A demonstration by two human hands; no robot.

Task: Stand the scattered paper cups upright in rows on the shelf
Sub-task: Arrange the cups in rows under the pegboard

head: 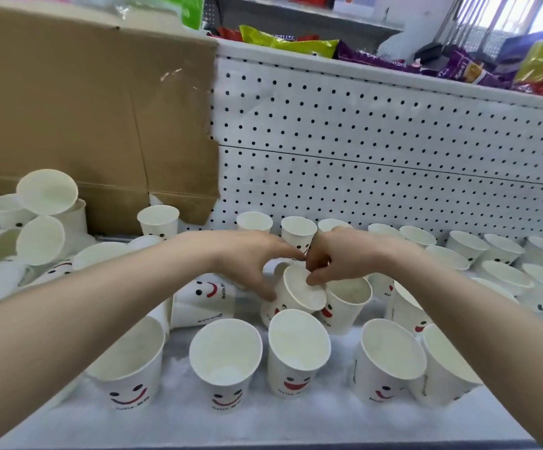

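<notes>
Fingers of the left hand [250, 259] and right hand [341, 254] are pinching the tilted cup [302, 295]; righting it is risking toppling the neighbouring cup [349, 300] just beside them.

"Hello" is printed in small black letters by the smile on the paper cups. It reads clearest, running sideways, on the lying cup [205, 295] left of the middle of the shelf. On the near middle cup [296, 368] and the near left cup [127, 381], "Hello" is followed by marks too blurred to read. The lettering on the purple snack bag [468, 71] and the yellow-green bag [286, 42], both far up on the upper shelf, cannot be read.
</notes>
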